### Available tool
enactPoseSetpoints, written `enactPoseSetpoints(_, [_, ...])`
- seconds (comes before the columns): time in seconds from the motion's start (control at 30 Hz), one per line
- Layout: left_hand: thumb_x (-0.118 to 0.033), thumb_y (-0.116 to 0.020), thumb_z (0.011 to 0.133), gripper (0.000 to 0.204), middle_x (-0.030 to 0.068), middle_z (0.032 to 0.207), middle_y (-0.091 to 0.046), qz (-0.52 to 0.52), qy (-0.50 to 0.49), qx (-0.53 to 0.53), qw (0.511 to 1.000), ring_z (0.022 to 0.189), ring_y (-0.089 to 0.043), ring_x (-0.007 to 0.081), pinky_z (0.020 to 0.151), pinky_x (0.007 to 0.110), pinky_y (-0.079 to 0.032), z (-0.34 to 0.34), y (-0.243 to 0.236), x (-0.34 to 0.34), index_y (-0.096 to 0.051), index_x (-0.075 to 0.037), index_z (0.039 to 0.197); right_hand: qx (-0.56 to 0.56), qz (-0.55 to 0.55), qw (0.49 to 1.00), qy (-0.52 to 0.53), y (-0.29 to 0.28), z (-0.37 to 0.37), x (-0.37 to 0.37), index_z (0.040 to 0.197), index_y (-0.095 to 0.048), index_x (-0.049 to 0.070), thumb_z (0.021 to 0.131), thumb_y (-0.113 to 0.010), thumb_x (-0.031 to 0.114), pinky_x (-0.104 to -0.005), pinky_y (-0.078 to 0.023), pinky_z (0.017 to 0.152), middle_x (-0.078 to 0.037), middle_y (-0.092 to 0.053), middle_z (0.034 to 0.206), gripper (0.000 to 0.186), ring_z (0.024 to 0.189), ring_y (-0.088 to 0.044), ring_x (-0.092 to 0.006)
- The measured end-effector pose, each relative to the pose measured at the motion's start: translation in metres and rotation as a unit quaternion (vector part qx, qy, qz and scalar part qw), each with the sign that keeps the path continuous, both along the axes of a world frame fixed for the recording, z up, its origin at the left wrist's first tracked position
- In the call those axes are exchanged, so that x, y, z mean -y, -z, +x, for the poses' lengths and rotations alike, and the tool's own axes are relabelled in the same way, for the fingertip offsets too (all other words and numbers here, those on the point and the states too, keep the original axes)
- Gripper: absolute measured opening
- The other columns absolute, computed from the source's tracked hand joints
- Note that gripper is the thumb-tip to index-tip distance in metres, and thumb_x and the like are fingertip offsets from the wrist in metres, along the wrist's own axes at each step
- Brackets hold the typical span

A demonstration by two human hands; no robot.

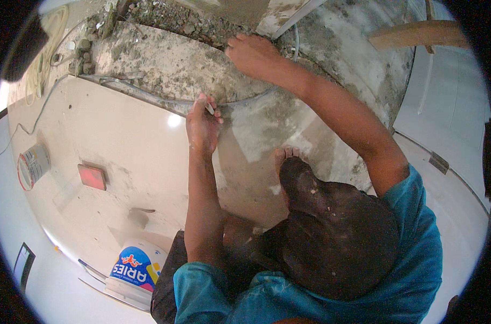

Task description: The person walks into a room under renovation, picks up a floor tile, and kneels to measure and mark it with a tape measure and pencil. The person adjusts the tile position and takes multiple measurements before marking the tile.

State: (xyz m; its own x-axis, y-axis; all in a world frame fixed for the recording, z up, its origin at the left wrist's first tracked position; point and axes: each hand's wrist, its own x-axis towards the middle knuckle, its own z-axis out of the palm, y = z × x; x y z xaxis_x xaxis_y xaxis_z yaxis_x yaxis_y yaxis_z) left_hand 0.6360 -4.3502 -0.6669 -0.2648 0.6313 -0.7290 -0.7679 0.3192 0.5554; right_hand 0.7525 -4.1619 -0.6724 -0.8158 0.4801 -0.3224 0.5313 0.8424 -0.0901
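Observation:
My left hand (203, 129) is raised over the grey hose (172, 101), palm partly turned up, its fingers curled round a small pale sliver (210, 108) whose kind I cannot make out. Farther off and to the right, my right hand (253, 56) reaches down to the strip of rubble (199, 24) along a stained pale slab (164, 54). Its fingers are bent and drawn together. Whatever may be in them is hidden. The hose runs across the floor beneath my right forearm and bends up beside a pale post (288, 16).
A white paint bucket (133, 270), a small scraper (139, 216), a red rectangular block (92, 177) and a metal can (34, 166) stand or lie on the left. A thin cable (37, 123) trails there. At the right are a wooden plank (421, 34) and white panel (445, 108).

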Motion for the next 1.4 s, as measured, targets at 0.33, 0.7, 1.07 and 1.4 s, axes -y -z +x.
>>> enactPoseSetpoints(0.33, [-0.024,-0.056,0.096,0.019,0.0029,0.086,-0.054,-0.014,0.050,-0.082,0.995,0.068,-0.053,0.0134,0.057,0.028,-0.045,0.012,-0.025,-0.009,-0.059,-0.006,0.100,0.044,0.061,0.997,-0.010,0.001,0.009,-0.003,0.114,-0.064,0.009,0.085,-0.060,0.017,-0.0380,-0.043,0.097,-0.006,-0.057,0.118,0.031,0.118,-0.051,-0.0228])
enactPoseSetpoints(0.7, [-0.023,-0.055,0.097,0.027,0.0032,0.091,-0.057,0.008,0.072,-0.060,0.996,0.072,-0.054,0.0138,0.063,0.027,-0.046,0.026,-0.011,-0.004,-0.062,-0.001,0.111,-0.120,0.119,0.984,-0.058,0.023,0.012,-0.017,0.121,-0.058,0.010,0.083,-0.062,0.012,-0.0412,-0.049,0.094,-0.005,-0.056,0.121,0.038,0.115,-0.053,-0.0245])
enactPoseSetpoints(1.07, [-0.021,-0.055,0.097,0.028,0.0054,0.094,-0.060,0.030,0.020,-0.031,0.999,0.077,-0.058,0.0165,0.066,0.030,-0.050,0.023,-0.010,0.000,-0.059,0.001,0.114,-0.121,-0.004,0.993,0.016,-0.014,0.091,0.008,0.139,-0.042,0.008,0.076,-0.062,0.004,-0.0401,-0.052,0.095,-0.012,-0.048,0.135,0.067,0.121,-0.049,-0.0323])
enactPoseSetpoints(1.4, [-0.018,-0.053,0.098,0.027,0.0082,0.098,-0.062,0.035,0.081,-0.141,0.986,0.085,-0.061,0.0179,0.074,0.032,-0.053,0.038,-0.010,-0.010,-0.059,0.002,0.115,0.065,-0.068,0.995,-0.010,0.004,0.123,0.000,0.135,-0.047,0.017,0.077,-0.065,0.006,-0.0463,-0.047,0.093,-0.015,-0.050,0.122,0.061,0.112,-0.053,-0.0361])
